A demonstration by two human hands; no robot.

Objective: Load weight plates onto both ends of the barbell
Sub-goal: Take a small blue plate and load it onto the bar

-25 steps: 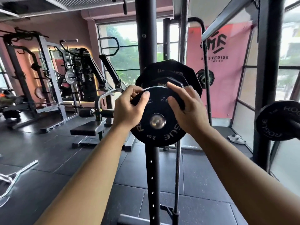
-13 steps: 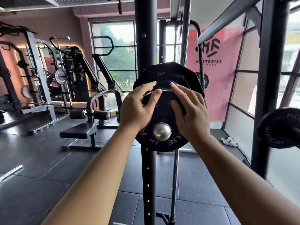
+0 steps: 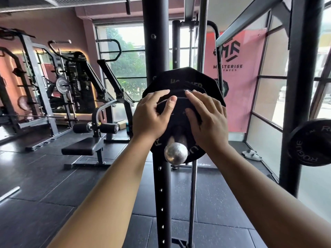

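The barbell sleeve points straight at me, its silver end in the middle of the view. A small black Rogue plate sits on the sleeve, against larger black plates behind it. My left hand lies flat on the small plate's upper left face, thumb stretched across it. On the upper right face my right hand presses with straight fingers. The rest of the bar is hidden behind the plates.
A black rack upright stands directly behind the plates. Another black Rogue plate hangs at the right by a second upright. A bench machine and more racks fill the left. White slippers lie by the window.
The small plate has slid further along the sleeve toward the larger plates, so more of the silver end sticks out. Both hands went from gripping its rim to pressing flat on its face.
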